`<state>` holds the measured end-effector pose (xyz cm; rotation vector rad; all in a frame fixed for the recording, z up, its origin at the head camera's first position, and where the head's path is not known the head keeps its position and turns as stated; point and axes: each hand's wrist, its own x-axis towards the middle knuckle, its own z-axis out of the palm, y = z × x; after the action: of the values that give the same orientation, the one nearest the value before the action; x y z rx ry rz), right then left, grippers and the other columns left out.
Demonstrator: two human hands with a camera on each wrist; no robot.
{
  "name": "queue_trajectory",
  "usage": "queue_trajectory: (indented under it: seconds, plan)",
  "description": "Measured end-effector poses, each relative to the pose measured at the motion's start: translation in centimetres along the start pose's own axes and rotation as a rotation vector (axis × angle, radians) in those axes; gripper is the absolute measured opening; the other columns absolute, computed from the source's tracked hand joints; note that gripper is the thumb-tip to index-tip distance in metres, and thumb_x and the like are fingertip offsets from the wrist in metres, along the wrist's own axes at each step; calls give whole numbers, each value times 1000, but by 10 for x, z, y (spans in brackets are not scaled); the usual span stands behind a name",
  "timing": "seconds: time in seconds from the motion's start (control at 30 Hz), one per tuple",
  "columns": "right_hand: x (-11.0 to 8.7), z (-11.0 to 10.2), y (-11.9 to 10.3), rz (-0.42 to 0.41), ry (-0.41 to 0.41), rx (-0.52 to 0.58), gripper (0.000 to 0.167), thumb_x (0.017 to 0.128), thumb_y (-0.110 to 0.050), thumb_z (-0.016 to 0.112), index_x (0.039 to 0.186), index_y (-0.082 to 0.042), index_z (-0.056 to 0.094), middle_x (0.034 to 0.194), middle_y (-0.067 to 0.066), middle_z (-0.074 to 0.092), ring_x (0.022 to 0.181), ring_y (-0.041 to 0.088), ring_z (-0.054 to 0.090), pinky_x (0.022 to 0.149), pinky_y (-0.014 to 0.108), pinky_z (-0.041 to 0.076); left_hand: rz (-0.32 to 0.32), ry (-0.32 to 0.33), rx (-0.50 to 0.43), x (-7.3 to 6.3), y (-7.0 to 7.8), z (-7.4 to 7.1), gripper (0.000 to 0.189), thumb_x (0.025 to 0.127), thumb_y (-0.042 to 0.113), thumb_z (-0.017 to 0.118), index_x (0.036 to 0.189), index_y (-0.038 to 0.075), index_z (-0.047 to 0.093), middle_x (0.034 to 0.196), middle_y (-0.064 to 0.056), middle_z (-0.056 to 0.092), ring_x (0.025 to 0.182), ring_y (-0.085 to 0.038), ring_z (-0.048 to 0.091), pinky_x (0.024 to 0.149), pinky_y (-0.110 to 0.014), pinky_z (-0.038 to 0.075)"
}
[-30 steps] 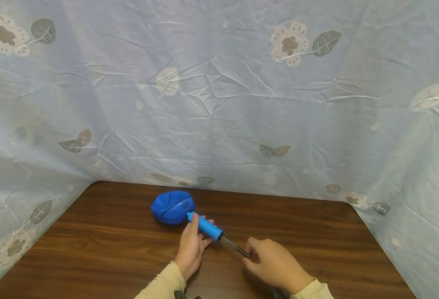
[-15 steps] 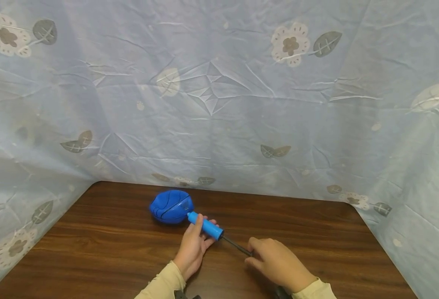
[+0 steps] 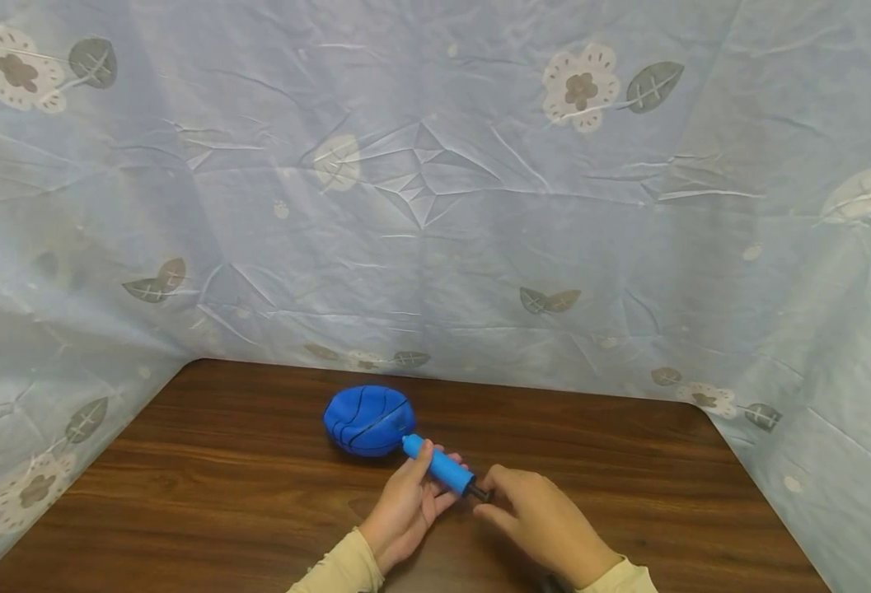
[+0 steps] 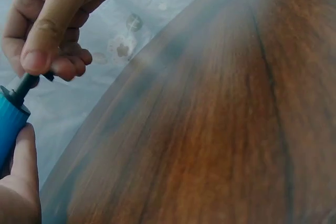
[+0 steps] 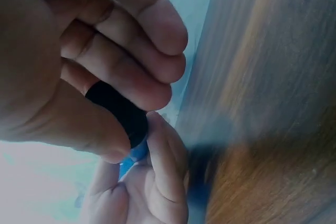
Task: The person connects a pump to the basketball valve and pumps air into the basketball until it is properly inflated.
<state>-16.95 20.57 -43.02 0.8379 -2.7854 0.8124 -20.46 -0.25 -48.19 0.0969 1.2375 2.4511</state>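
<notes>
Blue pump [image 3: 446,469] is, in the head view, held slantwise above the wooden table [image 3: 183,494], with its nozzle directed at the blue ball [image 3: 368,420]. Nozzle and ball appear to meet, but whether a needle goes inside, I cannot tell. The left hand [image 3: 409,511] holds the pump, thumb laid along its upper side, fingers below. The right hand [image 3: 542,519] is curled at the end of the dark rod [image 3: 478,492], of which only a short part shows. The ball rests on the table with a sunken, creased side, so I judge it soft, light and easily pushed away; a flat palm on its broad side would steady it better than fingertips.

In the left wrist view, the right thumb and fingers pinch near the rod's outer end. The pump seems to be of stiff, light plastic, rather smooth, so it may turn in a loose grip; the middle of its body is the best place to hold. The rod looks thin, and should be moved straight, without bending sideways.

In the right wrist view, the right thumb and fingers enclose a black handle [image 5: 116,109], which seems a firm place for pushing.
</notes>
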Motion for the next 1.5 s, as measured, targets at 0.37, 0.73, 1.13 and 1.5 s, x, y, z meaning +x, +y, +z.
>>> queue_trajectory:
  seconds: [0.37,0.73,1.13,1.5]
  plan:
    - [-2,1,1,55,-5,-118,17,93,-30,78,96,-23,63,67,-19,44,54,-4,33,44,19,33,86,54,26,6,7,-11,62,111,48,41,145,-3,32,133,-15,57,130,-29,57,107,-42,51]
    - [-6,-7,4,107,-75,-132,16,94,-28,78,98,-21,63,75,-20,53,59,-1,41,49,22,38,197,208,49,15,24,-38,78,108,57,37,152,-5,22,139,-18,51,134,-33,54,108,-44,50]
    - [-4,-8,6,23,-12,-100,17,92,-27,80,95,-23,64,83,-21,58,67,-4,47,56,21,44,130,136,53,7,11,-18,69,111,52,37,147,-4,21,137,-18,48,136,-35,51,113,-51,44]
    - [-1,-1,2,-7,-15,-72,17,91,-28,81,96,-25,65,87,-20,62,74,-3,52,64,22,50,40,94,87,-4,-8,8,70,110,51,41,147,-6,25,144,-27,47,136,-34,51,112,-51,46]
